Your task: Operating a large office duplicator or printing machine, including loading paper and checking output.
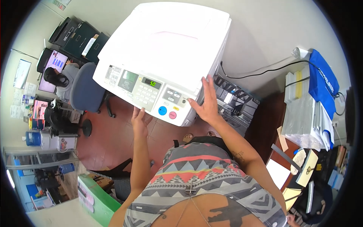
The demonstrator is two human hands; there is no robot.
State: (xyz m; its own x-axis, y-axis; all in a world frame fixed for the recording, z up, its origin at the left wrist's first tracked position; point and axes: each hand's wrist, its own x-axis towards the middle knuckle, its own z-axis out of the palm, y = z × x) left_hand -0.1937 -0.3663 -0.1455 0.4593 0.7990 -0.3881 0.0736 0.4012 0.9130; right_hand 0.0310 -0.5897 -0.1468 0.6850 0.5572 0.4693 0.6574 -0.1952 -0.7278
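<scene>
A large white copier [162,45] fills the upper middle of the head view, its lid closed. Along its front runs a control panel [145,90] with a lit green display, a grey keypad, and a blue and a pink round button. My left hand [140,122] is at the panel's lower front edge, fingers slightly apart and fingertips against the edge. At the panel's right end lies my right hand [207,103], fingers stretched out along the copier's side and thumb beside the small keys. Neither hand holds anything loose.
A grey metal rack [232,100] stands right of the copier. Paper stacks [302,113] with a blue bag [323,81] are farther right, near a black cable [264,75]. At left, a person sits before a monitor [53,70] by a blue chair [87,87]. A green box [99,200] is lower left.
</scene>
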